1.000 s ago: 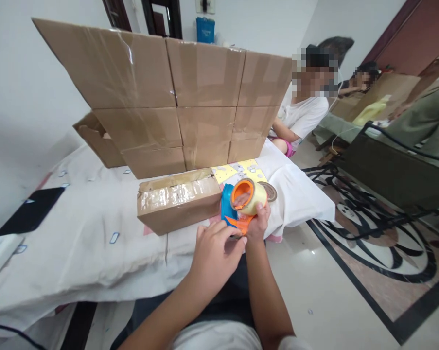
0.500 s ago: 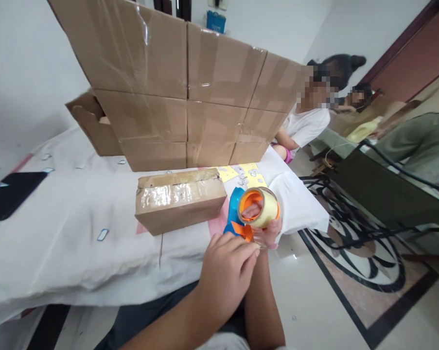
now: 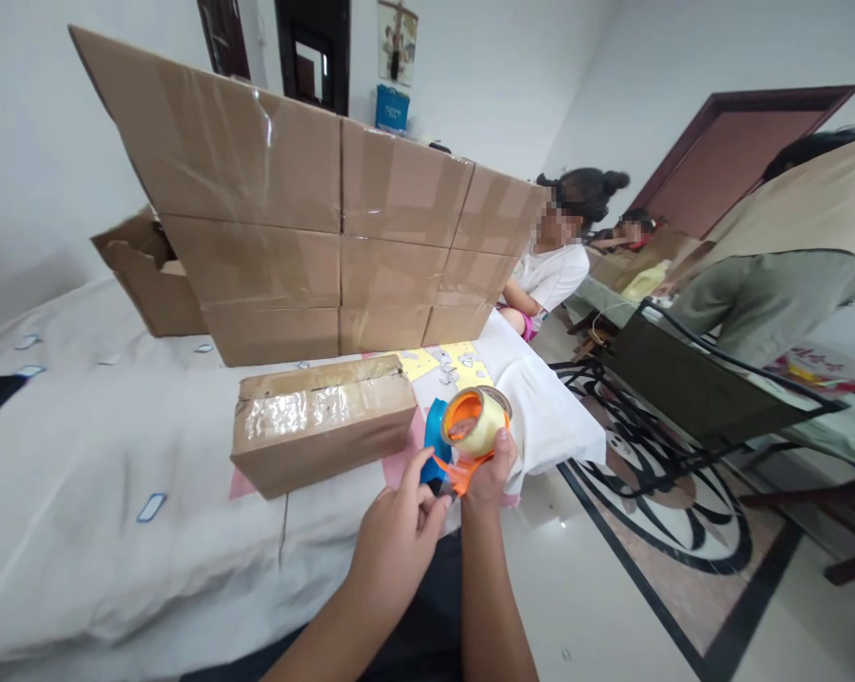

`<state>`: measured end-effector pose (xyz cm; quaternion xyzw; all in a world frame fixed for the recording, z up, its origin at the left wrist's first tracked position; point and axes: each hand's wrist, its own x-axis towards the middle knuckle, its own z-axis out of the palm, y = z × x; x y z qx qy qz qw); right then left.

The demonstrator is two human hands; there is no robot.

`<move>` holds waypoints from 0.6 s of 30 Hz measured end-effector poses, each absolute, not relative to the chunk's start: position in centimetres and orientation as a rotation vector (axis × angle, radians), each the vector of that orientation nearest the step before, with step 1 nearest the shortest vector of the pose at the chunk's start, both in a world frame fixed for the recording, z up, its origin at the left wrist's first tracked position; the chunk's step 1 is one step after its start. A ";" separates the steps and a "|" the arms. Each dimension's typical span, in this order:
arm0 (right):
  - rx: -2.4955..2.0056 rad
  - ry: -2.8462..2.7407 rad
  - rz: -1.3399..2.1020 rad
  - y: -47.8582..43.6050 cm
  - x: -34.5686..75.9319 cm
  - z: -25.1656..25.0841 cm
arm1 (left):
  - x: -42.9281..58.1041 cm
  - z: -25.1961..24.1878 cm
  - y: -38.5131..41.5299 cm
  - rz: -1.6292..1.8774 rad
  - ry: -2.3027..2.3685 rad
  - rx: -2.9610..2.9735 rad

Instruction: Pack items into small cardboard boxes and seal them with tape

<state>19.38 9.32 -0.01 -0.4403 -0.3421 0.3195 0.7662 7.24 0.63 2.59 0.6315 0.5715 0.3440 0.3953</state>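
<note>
Left hand: the left hand (image 3: 395, 530) is half curled, index finger stretched to the orange edge of the dispenser and thumb bent close below; whether it pinches any tape, I cannot tell.
Right hand: the right hand (image 3: 489, 469) is closed around the tape dispenser (image 3: 462, 471), fingertips showing inside the roll's core, thumb on its outer side.
Dispenser: held up near the table edge, mostly in the right hand, with the left hand's fingertips at its near end.
Tape roll: the pale yellow tape roll (image 3: 490, 423) sits tilted on the dispenser, above the left fingertips.
Blue piece: a blue piece (image 3: 436, 426) shows just left of the roll; whether it is joined, I cannot tell.
Small box: a taped cardboard box (image 3: 342, 455) lies on the white cloth (image 3: 186, 568), left of the dispenser.
Behind: a wall of cartons (image 3: 271, 208) stands past the box.
Beyond: a person in white (image 3: 559, 275) sits to the right of the cartons, near a dark chair (image 3: 675, 379).
Since half a second ago: the left index finger has straightened out from the bunched fingers; the right hand keeps its hold; the view has swung rightward, showing more of the room.
</note>
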 end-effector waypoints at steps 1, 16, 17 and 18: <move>-0.937 -0.721 0.709 9.4 19.4 0.1 | 7.1 2.4 0.8 0.865 1.454 1.602; -0.870 -0.683 0.877 9.4 19.4 -0.5 | 6.4 1.1 1.5 0.899 1.483 1.617; -0.860 -0.677 0.885 9.3 19.4 -0.5 | 6.3 1.2 1.5 0.898 1.485 1.617; -0.850 -0.668 0.886 9.3 19.3 -0.4 | 6.2 1.2 1.5 0.895 1.490 1.619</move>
